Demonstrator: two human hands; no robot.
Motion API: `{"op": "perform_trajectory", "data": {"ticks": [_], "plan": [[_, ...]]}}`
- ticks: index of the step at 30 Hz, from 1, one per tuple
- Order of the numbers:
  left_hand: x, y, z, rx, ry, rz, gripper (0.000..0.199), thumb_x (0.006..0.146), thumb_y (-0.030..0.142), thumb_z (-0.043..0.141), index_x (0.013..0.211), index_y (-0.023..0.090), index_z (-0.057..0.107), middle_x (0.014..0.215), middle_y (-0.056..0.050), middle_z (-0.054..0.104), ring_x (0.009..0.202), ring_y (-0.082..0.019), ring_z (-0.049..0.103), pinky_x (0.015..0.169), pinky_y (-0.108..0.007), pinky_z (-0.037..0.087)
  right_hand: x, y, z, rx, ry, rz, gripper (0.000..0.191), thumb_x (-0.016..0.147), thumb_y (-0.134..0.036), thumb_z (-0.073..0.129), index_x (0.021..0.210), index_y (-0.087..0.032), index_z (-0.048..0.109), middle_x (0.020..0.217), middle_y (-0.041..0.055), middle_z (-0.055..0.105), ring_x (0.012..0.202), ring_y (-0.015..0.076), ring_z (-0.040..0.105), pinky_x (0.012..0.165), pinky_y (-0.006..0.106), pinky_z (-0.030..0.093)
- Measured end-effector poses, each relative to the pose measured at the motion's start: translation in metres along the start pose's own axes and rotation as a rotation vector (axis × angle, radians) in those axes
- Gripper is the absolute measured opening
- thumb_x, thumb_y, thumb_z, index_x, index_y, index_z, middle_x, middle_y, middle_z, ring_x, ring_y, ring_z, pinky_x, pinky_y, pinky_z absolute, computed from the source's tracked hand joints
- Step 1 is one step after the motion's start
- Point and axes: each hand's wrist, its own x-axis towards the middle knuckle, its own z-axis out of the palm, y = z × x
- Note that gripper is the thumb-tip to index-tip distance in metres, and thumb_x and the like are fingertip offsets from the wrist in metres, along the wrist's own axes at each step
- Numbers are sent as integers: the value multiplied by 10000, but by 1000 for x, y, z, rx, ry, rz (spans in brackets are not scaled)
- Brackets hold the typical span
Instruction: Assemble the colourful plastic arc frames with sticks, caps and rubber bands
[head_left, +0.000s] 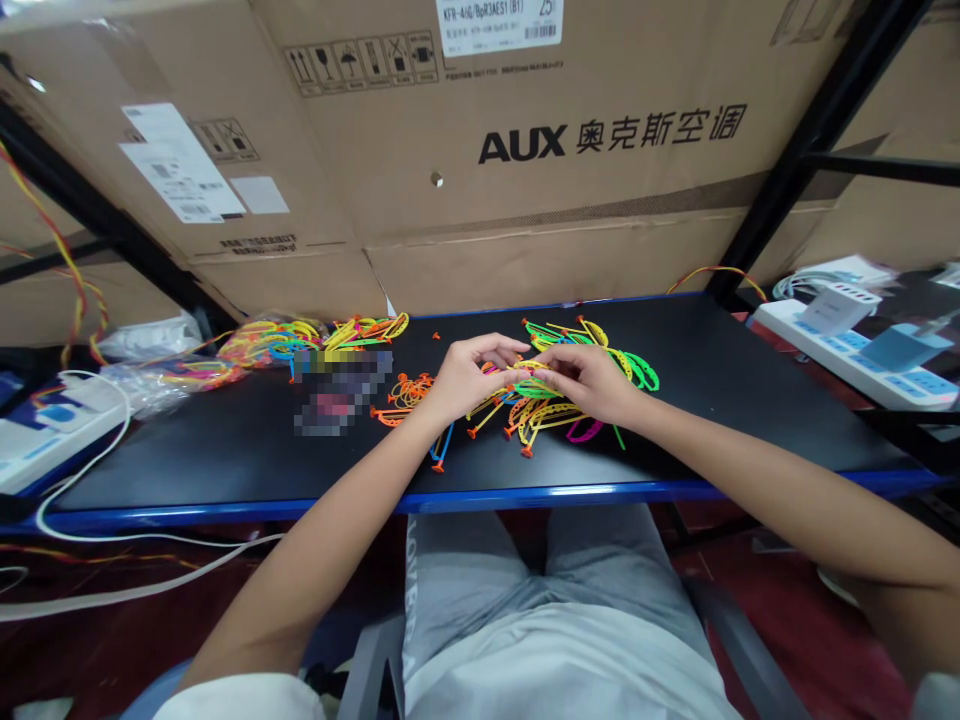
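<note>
- Neon plastic strips (555, 412) lie tangled under both hands on the black table (225, 470).
- Right hand (589, 385) pinches a yellow strip (529, 366) between its fingertips; left hand (472, 378) curves in just beside it, its grip hidden.
- Orange strips (409, 395) lie just left of the grip; a bigger heap (270, 345) lies farther left.

I count my two hands (469, 378) (589, 385) over one black tabletop (225, 470), with four heaps of neon plastic pieces (262, 350) (367, 332) (409, 392) (555, 420) on it. Beyond it I see two power strips (60, 430) (855, 365), two plug adapters (847, 305) (896, 345) and one AUX carton (525, 150).
</note>
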Motion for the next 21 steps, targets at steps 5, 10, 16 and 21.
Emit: {"op": "perform_trajectory", "data": {"ticks": [5,10,16,21], "plan": [[0,0,1,-8,3,-28,347,757,345,908,1053,184,826,875,-51,788,736,-144,699,716,-268,588,-1,1,2,55,-20,34,297,1005,-448,643,953,-169,729,721,1,618,597,122,458,570,280,349],[-1,2,4,-17,-15,-45,361,777,367,898,1072,180,804,887,-54,792,728,-143,718,704,-263,582,-2,3,4,80,7,29,283,993,-448,653,955,-178,725,750,17,663,609,126,507,576,282,401],[0,-2,5,-176,-181,-105,401,857,405,859,1147,170,713,857,-43,787,757,-167,777,734,-278,612,-4,-4,7,289,58,152,370,910,-563,760,862,-211,655,647,-10,647,504,138,605,484,285,472],[0,0,10,-225,-306,-89,394,995,557,683,1059,169,667,867,-53,769,787,-182,799,767,-304,645,0,-8,9,511,98,277,508,828,-682,799,856,-258,520,580,-22,653,508,192,699,481,318,574]]}}
